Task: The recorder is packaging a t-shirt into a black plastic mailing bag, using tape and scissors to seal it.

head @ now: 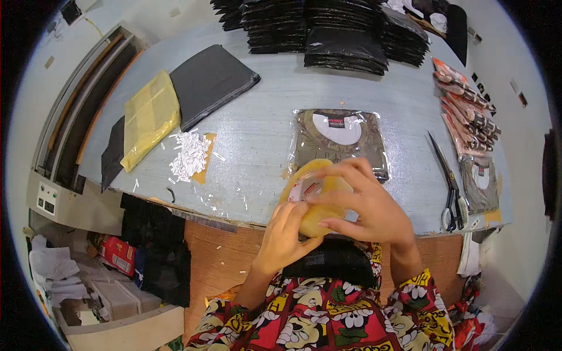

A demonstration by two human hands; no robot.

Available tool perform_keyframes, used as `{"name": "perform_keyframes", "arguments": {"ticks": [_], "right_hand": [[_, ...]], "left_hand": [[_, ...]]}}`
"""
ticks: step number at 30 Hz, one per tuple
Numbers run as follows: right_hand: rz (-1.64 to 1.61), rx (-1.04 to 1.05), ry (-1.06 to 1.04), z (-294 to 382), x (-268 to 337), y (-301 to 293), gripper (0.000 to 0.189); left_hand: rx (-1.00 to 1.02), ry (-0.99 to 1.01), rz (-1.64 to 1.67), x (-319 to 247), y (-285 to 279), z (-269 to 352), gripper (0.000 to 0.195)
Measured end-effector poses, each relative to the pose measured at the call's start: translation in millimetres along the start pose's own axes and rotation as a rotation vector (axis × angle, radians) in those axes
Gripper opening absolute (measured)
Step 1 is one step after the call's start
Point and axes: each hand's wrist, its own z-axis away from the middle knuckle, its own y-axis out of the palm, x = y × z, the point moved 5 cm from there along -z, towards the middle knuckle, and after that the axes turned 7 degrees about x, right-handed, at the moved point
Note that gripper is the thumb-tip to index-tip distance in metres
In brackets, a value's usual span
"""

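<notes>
A wide roll of yellowish transparent adhesive tape (287,186) is held up over the table's near edge, its printed white core showing. My left hand (287,232) grips its lower left side. My right hand (366,204) is at its right side, fingers spread, with fingertips at or very near the roll; their exact contact is unclear. Just beyond the roll lies a folded camouflage T-shirt with a white neck opening in a clear plastic bag (338,140). The roll and my right hand overlap its near edge in this view.
Black scissors (450,184) and bagged garments (470,109) lie at the right. Stacked black packets (347,50) stand at the far side. White labels (189,155), a yellow plastic packet (151,120) and black plastic sheets (213,83) lie left, near a long machine (88,96).
</notes>
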Motion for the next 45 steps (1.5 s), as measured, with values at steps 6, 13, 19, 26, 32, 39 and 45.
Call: {"name": "perform_keyframes", "arguments": {"ticks": [6,13,19,26,32,39,45], "right_hand": [[-0.277,0.263,-0.005,-1.4,-31.0,1.8,0.013],[-0.221,0.327,-0.029,-4.0,-22.5,-7.6,0.013],[-0.122,0.273,0.111,-4.3,2.5,-16.3,0.014],[-0.301,0.205,0.267,-3.2,-8.1,-7.1,0.014],[-0.237,0.248,0.32,-3.0,-17.7,2.0,0.015],[-0.697,0.233,0.414,6.5,-45.1,16.1,0.02],[-0.851,0.314,0.499,4.9,-47.3,21.6,0.018]], "left_hand": [[0.114,-0.004,0.015,-7.2,-5.6,-5.8,0.068],[0.132,-0.007,0.102,-6.3,-7.2,-5.8,0.067],[0.138,-0.102,0.237,-10.9,-7.4,-7.4,0.067],[0.066,-0.067,0.24,-9.1,-9.9,-8.4,0.065],[0.128,-0.107,0.19,-0.3,-7.3,-5.6,0.064],[0.215,-0.114,0.258,-4.3,-9.9,-7.9,0.075],[0.181,-0.227,0.399,-5.1,-11.4,-5.6,0.064]]}}
